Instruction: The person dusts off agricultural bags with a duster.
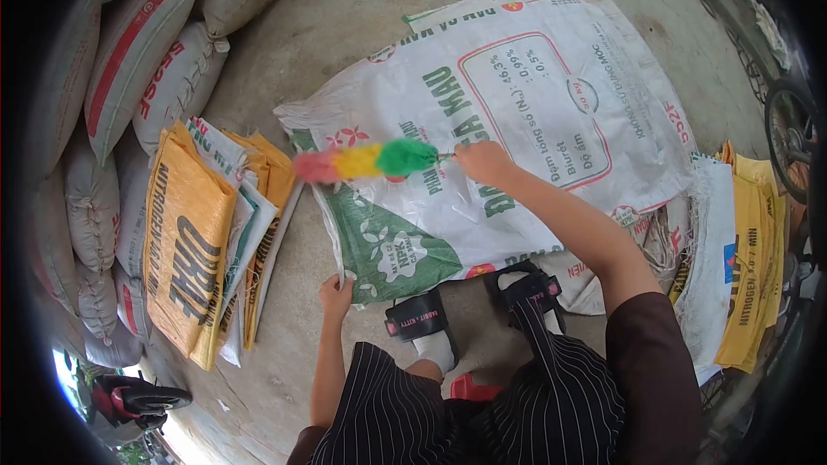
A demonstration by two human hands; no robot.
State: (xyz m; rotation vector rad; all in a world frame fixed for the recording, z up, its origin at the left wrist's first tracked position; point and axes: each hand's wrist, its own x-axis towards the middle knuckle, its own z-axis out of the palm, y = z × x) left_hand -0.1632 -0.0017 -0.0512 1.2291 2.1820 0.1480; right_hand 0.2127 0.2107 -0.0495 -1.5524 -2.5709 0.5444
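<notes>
A white printed sack (551, 112) lies flat on the concrete floor, with a green corner at its lower left. My right hand (484, 162) is closed round the short handle of a fluffy duster (366, 161), coloured red, yellow and green. The duster extends leftward over the sack, its red end blurred. Whether it touches the sack cannot be told. At the sack's lower left corner, my left hand (336, 293) pinches the edge.
Filled sacks (133, 60) are piled along the left. Folded yellow and white sacks (189, 241) stand beside them, and another folded stack (745, 250) is at the right. My sandalled feet (422, 319) are at the sack's near edge. A motorbike wheel (155, 398) shows lower left.
</notes>
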